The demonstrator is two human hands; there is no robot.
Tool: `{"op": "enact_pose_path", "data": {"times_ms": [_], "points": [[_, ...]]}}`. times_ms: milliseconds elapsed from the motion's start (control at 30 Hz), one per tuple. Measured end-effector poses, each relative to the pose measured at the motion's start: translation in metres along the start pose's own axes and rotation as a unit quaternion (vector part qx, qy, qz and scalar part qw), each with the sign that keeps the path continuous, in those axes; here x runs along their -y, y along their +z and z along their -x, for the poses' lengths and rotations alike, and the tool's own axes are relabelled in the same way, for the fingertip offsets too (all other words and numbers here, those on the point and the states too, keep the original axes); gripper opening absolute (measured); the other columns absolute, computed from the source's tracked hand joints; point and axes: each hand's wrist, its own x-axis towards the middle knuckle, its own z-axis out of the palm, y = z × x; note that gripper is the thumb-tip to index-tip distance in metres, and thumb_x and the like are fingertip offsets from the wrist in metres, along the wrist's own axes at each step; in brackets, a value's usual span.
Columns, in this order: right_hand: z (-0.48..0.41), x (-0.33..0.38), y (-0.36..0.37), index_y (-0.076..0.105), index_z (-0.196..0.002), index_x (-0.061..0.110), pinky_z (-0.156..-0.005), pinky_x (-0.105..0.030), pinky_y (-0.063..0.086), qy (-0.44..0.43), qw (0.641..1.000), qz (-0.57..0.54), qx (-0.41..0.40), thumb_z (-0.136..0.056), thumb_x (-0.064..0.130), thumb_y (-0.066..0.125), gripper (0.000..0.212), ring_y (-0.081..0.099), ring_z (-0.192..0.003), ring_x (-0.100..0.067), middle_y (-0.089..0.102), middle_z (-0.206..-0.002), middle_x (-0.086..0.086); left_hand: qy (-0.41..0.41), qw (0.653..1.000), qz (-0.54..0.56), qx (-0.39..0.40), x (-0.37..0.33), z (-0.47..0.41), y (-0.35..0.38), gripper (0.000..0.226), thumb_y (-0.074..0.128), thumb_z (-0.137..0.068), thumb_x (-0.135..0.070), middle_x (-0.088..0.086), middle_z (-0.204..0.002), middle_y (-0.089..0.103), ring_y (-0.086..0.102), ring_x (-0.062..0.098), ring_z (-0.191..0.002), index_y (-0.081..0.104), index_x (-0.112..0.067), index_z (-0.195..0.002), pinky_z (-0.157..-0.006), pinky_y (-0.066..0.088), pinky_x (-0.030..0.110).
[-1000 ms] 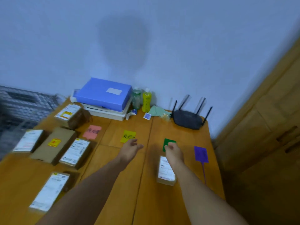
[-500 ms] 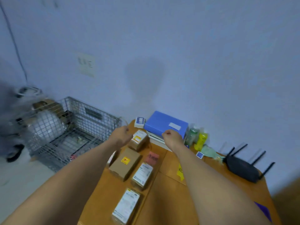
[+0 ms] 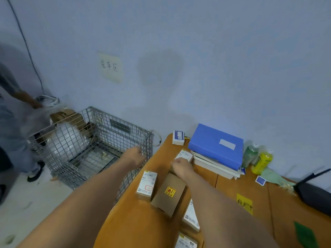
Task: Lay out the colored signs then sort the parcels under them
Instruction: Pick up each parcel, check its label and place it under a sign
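Observation:
My right hand (image 3: 181, 168) rests curled over the near end of a white-labelled parcel (image 3: 185, 155) that lies beside the blue box. My left hand (image 3: 134, 156) hangs loosely closed and holding nothing, past the table's left edge by the wire cage. Nearer to me lie a white-labelled parcel (image 3: 146, 184), a brown parcel with a yellow sticker (image 3: 169, 194) and two more labelled parcels (image 3: 191, 215), (image 3: 185, 242), partly under my right arm. A yellow sign (image 3: 244, 203) and a green sign (image 3: 304, 235) lie flat on the wooden table (image 3: 136, 228) to the right.
A wire cage (image 3: 100, 140) stands on the floor left of the table. At the back sit a blue box (image 3: 216, 145) on white trays, a small white device (image 3: 178, 137), two bottles (image 3: 262, 161) and a black router (image 3: 313, 196). A person (image 3: 10, 131) stands at far left.
The view has swung left and down. My right hand has moved from the green sign to the far left parcel by the blue box. My left hand has moved out past the table's left edge.

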Motion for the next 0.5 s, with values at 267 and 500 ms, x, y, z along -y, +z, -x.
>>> {"op": "enact_pose_path", "data": {"times_ms": [267,500], "points": [[-0.039,-0.023,0.061,0.067,-0.120,0.011,-0.088,-0.032,0.042,0.086,0.995,-0.041,0.016,-0.101,0.028,0.054,0.029,0.059,-0.108,-0.025,0.066,-0.126,-0.008,0.017,0.996,-0.051,0.077,0.036,-0.056,0.031,0.024,0.053,-0.094,-0.027,0.013,-0.111,0.063,0.056,0.025,-0.091,0.056,-0.012,-0.112,-0.079,0.047,0.037],[-0.068,-0.042,0.106,0.065,-0.102,0.021,-0.087,-0.034,0.046,0.135,0.985,-0.111,0.003,-0.100,0.024,0.054,0.011,0.057,-0.096,-0.019,0.061,-0.100,0.002,-0.020,0.989,-0.002,0.149,0.079,-0.084,0.076,0.052,0.056,-0.098,-0.031,0.016,-0.141,0.057,0.056,0.030,-0.119,0.048,-0.005,-0.143,-0.082,0.041,0.032]]}}
